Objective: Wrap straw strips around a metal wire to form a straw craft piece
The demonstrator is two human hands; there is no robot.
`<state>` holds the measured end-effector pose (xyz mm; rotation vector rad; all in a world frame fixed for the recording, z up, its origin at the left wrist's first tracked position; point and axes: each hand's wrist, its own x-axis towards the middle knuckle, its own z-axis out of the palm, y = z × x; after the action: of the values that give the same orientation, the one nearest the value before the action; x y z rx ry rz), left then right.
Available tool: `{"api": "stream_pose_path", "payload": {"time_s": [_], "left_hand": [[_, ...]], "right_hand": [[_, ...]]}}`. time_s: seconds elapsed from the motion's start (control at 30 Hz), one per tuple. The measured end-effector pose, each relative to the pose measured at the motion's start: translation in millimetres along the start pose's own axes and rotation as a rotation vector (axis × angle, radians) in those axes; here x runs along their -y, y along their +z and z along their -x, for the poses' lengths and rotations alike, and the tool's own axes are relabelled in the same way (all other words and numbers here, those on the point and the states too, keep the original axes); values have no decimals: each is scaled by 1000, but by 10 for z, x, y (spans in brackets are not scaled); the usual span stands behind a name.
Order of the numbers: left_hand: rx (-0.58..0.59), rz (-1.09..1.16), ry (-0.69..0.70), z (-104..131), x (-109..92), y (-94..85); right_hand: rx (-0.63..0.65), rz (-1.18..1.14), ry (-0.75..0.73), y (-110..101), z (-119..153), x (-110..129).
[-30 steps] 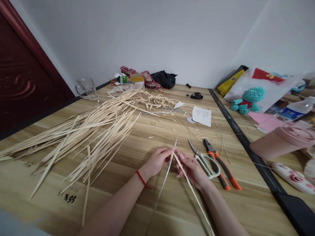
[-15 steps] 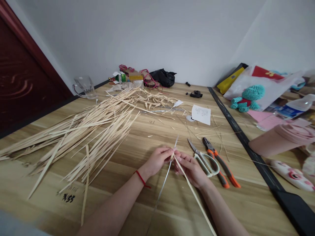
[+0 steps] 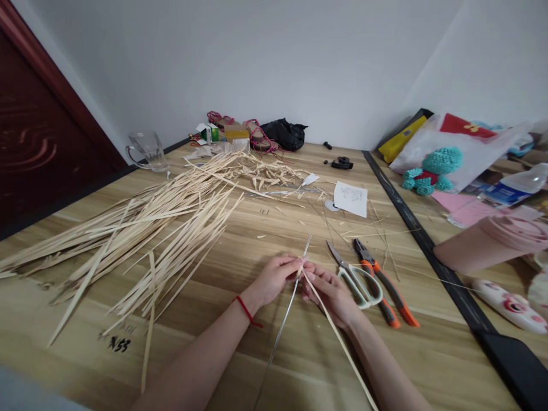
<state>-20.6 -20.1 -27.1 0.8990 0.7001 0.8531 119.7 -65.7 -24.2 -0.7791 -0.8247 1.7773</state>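
My left hand (image 3: 277, 278), with a red cord at the wrist, pinches a thin silvery wire (image 3: 284, 323) near its upper end. A pale flat strip (image 3: 339, 335), like straw or split bamboo, meets the wire at the fingertips and trails toward the lower right. My right hand (image 3: 329, 292) is closed on that strip right beside the left fingertips. The wire runs down toward the bottom edge, and its tip sticks out above the fingers. Exactly how strip and wire join is partly hidden by the fingers.
Scissors (image 3: 359, 283) and orange-handled pliers (image 3: 385, 285) lie just right of my right hand. A heap of pale strips (image 3: 171, 217) spreads over the left side. A glass mug (image 3: 148, 151) stands behind, a paper note (image 3: 350, 198) ahead, a pink tumbler (image 3: 483, 242) at right.
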Motion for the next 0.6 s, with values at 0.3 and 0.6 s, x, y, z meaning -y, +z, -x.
{"api": "stream_pose_path", "payload": {"time_s": [0.3, 0.6], "left_hand": [[23, 3, -9, -4, 11, -19], [28, 2, -15, 11, -20, 0]], "right_hand": [[-6, 8, -1, 16, 8, 11], [-1, -92, 59, -22, -4, 24]]}}
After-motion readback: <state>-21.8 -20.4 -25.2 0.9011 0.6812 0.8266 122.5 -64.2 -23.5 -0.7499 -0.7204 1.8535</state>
